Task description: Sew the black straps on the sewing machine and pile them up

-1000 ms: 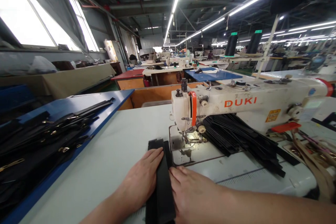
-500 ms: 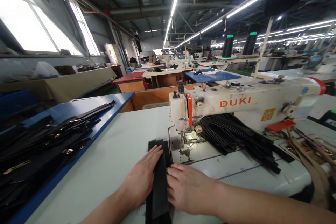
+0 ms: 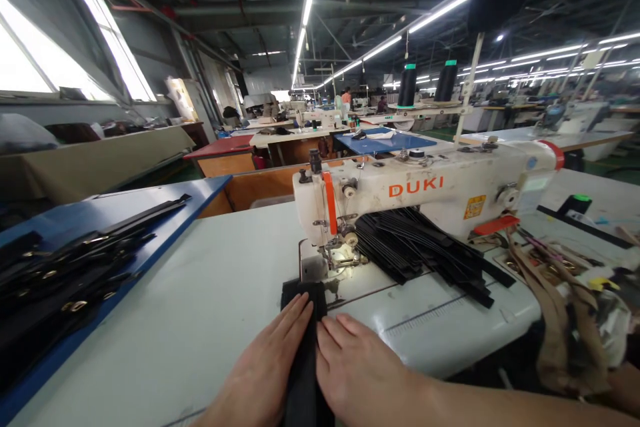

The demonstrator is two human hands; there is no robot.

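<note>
Several long black strips (image 3: 303,380) lie lengthwise in front of me, partly stacked, on the pale sewing table (image 3: 235,280). My left hand (image 3: 263,367) rests along their left side, its fingers laid together over the top. From the right, my right hand (image 3: 360,363) presses its bent fingers against the strips' edge. Both thumbs are hidden. The far ends of the strips reach the metal plate below the needle area of the white sewing machine (image 3: 415,185). Under the machine's arm lies a fanned pile of black strips (image 3: 405,240).
On the left, a blue table (image 3: 210,188) carries black straps with metal fittings (image 3: 75,307). Tan straps (image 3: 547,320) hang over the right side by loose hardware. Two black thread cones (image 3: 409,85) stand behind the machine. Farther back are other workstations and people.
My view has turned rightward, so the machine and tables appear farther left. Both hands stay on the strips, whose top layer lies flatter and less apart from the others.
</note>
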